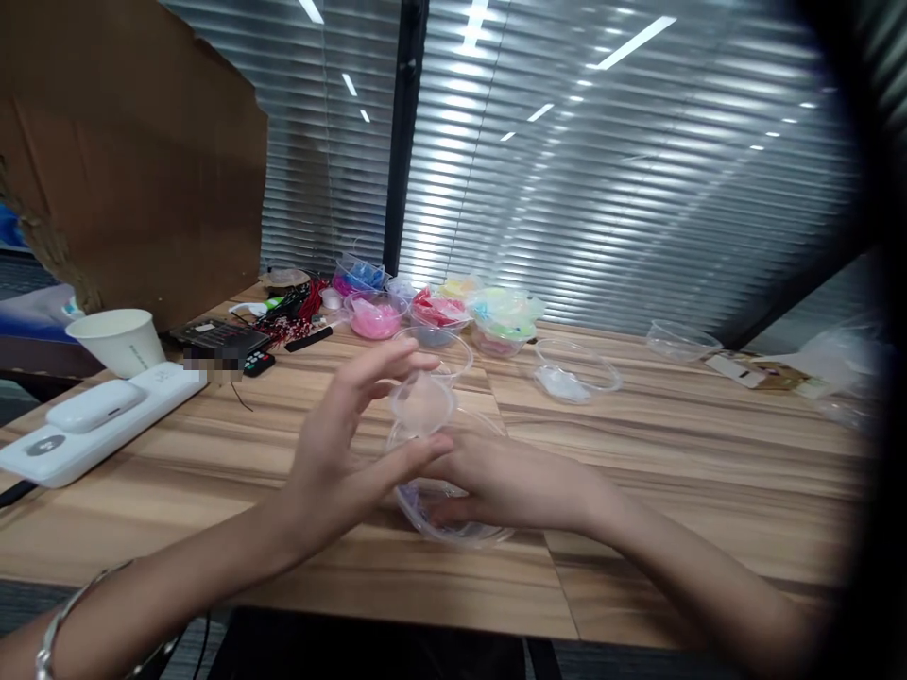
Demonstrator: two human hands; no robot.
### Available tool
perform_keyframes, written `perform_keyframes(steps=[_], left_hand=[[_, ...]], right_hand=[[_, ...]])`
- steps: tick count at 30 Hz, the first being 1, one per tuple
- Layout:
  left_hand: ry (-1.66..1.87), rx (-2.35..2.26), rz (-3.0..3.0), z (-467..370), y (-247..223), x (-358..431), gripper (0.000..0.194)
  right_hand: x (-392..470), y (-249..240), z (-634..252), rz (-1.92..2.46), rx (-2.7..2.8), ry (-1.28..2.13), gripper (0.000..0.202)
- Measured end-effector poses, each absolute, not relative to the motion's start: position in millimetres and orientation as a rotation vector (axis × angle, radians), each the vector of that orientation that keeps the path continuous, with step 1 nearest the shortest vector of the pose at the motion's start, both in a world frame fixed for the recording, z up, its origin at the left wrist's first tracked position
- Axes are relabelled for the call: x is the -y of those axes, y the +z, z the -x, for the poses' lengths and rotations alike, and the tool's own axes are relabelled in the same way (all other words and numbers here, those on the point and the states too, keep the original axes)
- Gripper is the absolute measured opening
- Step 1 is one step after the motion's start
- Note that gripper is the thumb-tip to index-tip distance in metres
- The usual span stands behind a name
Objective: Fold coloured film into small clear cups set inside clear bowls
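Observation:
My left hand (354, 425) is curved, thumb below and fingers above, around a translucent round plastic piece (423, 403). A clear plastic bowl (468, 540) with some purplish bits in it stands just under both hands. Into this bowl reaches my right hand (488, 472), its fingers bent downward. Part of those fingers lies behind my left thumb, and what they pinch is hidden. Just behind the left fingertips, a clear round lid or ring (460, 354) shows in part.
Several clear tubs, among them one with pink contents (375, 319) and one with red (439, 307), line the back. A power strip (99, 425), a paper cup (120, 342) and tangled wires (294, 307) are left. Rightward lie a clear lid (606, 378) and an clear bowl (680, 340).

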State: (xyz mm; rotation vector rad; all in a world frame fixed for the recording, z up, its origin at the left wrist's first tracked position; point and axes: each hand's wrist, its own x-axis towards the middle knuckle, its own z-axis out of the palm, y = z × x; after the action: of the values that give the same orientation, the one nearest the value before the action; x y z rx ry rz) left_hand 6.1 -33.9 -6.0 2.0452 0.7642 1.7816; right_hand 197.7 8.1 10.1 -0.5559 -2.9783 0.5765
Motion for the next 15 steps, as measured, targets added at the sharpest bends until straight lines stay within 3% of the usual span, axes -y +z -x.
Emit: perform_keyframes(steps=[7, 15], left_hand=[[1.654, -0.727, -2.019, -10.9, -39.7, 4.3, 0.065], [1.691, -0.61, -2.099, -5.7, -46.1, 1.0, 0.072]], right_hand=[[-14.6, -11.1, -174.5, 0.421, 3.12, 0.478, 0.042], [-17.6, -25.1, -171.6, 0.514, 3.063, 0.699, 0.034]])
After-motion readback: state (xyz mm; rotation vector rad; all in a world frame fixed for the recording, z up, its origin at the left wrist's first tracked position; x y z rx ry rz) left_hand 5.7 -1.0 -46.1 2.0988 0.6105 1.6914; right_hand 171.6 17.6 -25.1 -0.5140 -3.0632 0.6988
